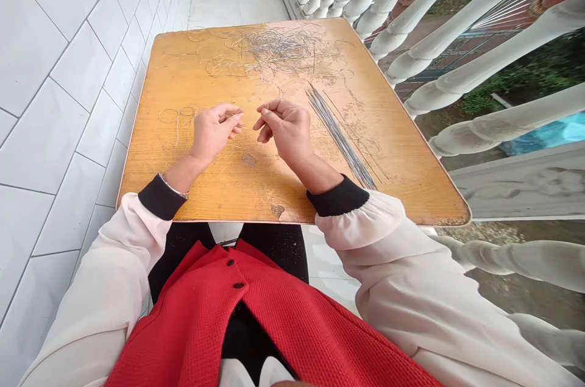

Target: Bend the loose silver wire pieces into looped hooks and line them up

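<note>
**Hands pinching wire**

Loops [176, 116] are lying at the table's [183, 192] left. The left hand [212, 131] is pinching a wire [247, 126] above the middle, thumb to forefinger; the right hand [286, 128] is pinching it too, though I am struggling to trace so thin a strand. Rods [338, 134] are lying rightward, a tangle [274, 49] behind.

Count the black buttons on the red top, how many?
2. One small round black button sits at the upper edge of the red knitted waistcoat; the second button is just below it. More may be hidden lower down.
</note>
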A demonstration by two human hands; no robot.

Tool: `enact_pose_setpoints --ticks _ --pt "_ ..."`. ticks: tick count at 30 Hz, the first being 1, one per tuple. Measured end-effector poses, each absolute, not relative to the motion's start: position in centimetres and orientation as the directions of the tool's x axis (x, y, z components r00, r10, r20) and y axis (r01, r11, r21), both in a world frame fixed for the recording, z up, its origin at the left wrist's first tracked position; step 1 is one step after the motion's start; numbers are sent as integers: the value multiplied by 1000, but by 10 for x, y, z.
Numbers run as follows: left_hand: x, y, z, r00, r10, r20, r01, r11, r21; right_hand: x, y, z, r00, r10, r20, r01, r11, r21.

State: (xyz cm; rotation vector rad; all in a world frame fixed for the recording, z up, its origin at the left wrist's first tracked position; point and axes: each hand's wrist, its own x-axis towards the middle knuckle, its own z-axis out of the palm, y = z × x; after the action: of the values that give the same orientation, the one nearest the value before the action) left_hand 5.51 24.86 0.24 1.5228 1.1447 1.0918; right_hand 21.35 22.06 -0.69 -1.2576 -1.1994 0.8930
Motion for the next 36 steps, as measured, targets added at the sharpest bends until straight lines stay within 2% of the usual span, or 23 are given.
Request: enact_pose_setpoints --ticks 4,10,19,28,36 --pt "53 250 4 160 978 134 117 -153 981 215 223 -12 163 972 170 160 144 -977" --pt "54 251 -2 159 977 144 15 -148 989 223 226 -13 189 941 282 308 216 -926" --pt "61 247 -2 214 976 26 48 -37 998 216 222 -8 231 948 219 115 197 -974" --pt "61 246 -1 179 984 -16 34 10 999 213 222 -8 204 954 218 91 203 -975" --pt "51 253 4 205 979 25 87 -43 995 218 222 -6 181 968 172 66 163 -985"
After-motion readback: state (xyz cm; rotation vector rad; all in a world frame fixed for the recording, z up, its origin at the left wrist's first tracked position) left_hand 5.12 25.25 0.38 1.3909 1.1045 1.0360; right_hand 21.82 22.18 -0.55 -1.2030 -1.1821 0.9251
